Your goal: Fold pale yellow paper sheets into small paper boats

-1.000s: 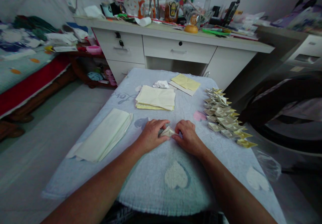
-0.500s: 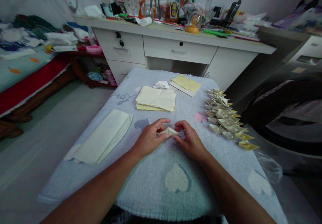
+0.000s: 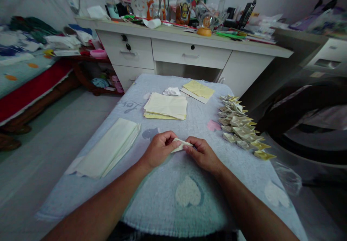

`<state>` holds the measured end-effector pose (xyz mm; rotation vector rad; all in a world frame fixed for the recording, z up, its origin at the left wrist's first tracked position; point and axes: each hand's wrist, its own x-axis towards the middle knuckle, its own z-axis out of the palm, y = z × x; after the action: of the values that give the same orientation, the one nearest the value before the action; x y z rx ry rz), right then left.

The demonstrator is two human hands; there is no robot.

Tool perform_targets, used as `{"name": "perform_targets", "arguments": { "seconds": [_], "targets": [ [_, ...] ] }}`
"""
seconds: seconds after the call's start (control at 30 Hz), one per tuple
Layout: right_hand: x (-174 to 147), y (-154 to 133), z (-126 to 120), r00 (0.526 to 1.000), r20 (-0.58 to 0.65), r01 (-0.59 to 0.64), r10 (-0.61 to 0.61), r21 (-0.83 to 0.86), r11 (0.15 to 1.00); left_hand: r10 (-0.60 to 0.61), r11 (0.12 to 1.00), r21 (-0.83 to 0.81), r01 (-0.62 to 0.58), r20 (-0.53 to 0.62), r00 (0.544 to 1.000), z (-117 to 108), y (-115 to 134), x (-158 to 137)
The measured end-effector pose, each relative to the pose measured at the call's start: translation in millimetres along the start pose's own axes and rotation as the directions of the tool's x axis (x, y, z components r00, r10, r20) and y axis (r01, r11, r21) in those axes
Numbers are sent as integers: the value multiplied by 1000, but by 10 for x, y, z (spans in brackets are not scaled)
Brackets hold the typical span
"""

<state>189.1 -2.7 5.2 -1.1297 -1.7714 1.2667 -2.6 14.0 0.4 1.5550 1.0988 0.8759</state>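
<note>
A small folded piece of cream paper (image 3: 179, 145) is held just above the cloth-covered table, between both hands. My left hand (image 3: 160, 147) pinches its left end with thumb and fingers. At its right end, my right hand (image 3: 202, 152) presses it with the thumb on top and the fingers curled behind. The fingers cover part of the paper. Beyond the hands lies a stack of cream and yellow paper sheets (image 3: 166, 105). To the right, several small folded paper boats (image 3: 240, 125) stand in close rows.
Folded pale green sheets (image 3: 108, 147) lie at the left of the table (image 3: 151, 205). A crumpled white tissue (image 3: 171, 91) and yellow paper (image 3: 198, 88) are at the far side. Behind stands a cluttered white desk (image 3: 192, 49); a washing machine (image 3: 325, 64) is on the right.
Both hands have closed more tightly on the folded paper, which is now tilted and looks flatter. My right fingers, raised and apart before, have curled down against it. The view has shifted slightly.
</note>
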Motion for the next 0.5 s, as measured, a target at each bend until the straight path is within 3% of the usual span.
{"name": "perform_targets", "arguments": {
  "seconds": [0.2, 0.4, 0.5],
  "targets": [
    [5, -6, -58, 1000, -16, -19, 20, 56, 998, -40, 993, -107, 42, 15, 999, -41, 17, 10],
    [12, 52, -67, 996, -34, -82, 83, 27, 996, -83, 969, -222, 112, 136, 987, -9, -16, 4],
    [14, 51, -64, 996, -33, -82, 83, 29, 996, -93, 963, -241, 123, 133, 987, 1, -6, -5]
  ]
}}
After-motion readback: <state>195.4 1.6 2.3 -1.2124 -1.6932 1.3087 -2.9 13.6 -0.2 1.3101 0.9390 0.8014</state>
